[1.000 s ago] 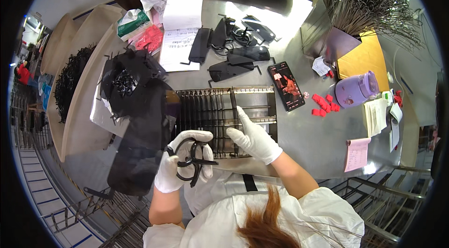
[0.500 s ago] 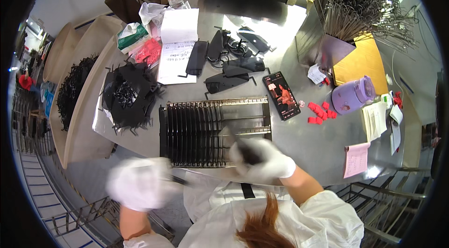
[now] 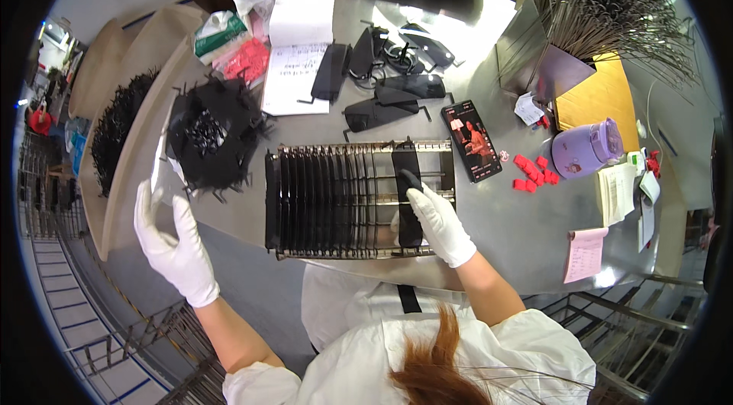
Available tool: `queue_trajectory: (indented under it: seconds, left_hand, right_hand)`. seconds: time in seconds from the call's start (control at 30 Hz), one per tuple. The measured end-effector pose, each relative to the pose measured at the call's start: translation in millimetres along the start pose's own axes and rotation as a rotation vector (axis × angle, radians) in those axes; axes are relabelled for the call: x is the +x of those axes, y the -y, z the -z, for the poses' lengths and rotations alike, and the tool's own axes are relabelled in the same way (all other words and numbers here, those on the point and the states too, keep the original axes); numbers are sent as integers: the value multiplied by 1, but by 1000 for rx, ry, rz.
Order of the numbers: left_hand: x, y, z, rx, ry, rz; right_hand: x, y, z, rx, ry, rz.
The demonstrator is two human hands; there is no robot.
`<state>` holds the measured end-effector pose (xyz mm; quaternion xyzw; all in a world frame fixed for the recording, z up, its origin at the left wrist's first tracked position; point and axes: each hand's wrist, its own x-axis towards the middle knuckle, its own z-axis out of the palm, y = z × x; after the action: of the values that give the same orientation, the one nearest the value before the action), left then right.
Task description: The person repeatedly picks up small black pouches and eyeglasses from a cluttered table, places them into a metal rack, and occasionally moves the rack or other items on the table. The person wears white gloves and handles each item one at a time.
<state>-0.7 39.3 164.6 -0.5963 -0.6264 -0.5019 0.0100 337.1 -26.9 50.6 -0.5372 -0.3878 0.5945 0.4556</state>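
Note:
My right hand (image 3: pixel 443 229), in a white glove, grips a black flat panel (image 3: pixel 410 225) near its middle. The panel lies across the right part of a metal slotted rack (image 3: pixel 374 254), and some of the fingers are hidden behind it. Several similar black panels (image 3: pixel 313 203) stand in a close row in the rack's left and middle slots. My left hand (image 3: pixel 177 245), gloved too, is held in the air left of the rack, thumb and fingers apart and nothing between them. Just beyond it lies a round pile of black panels (image 3: pixel 217 126) with bent rods sticking out.
Loose black panels (image 3: pixel 382 113) and an open notebook (image 3: pixel 294 88) lie behind the rack. To the right are a phone (image 3: pixel 475 141), red pieces (image 3: pixel 527 168), a purple cup (image 3: pixel 584 149) and a metal bin (image 3: pixel 565 73) of thin wires. A curved tray (image 3: pixel 145 145) borders the left side.
My left hand has moved left and up towards the pile, its fingers now spread. My right hand has shifted slightly right, with the black panel now at the rack's right part. The view has tilted slightly.

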Motion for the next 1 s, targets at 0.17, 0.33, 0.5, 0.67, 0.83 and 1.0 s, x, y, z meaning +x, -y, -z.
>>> queue_trajectory:
  seconds: [0.17, 0.33, 0.5, 0.67, 0.83, 1.0]
  left_hand:
    - [-12, -13, -24, -107, 81, -63]
    - [-21, -18, -40, -370, 245, 96]
    - [-24, -41, -52, -308, 299, -2]
    - [-27, -56, -68, -298, 467, -145]
    - [-24, -83, -105, -151, 665, -554]
    - [-31, -97, -124, 113, 1006, -610]
  right_hand:
    - [-6, 13, -13, -33, -16, -92]
    - [6, 17, -17, -292, 89, 14]
    - [9, 27, -23, -634, 9, -40]
    - [21, 61, -23, -1110, -170, 278]
    - [164, 83, 45, -655, -503, 451]
    - [301, 50, 72, -775, -457, 141]
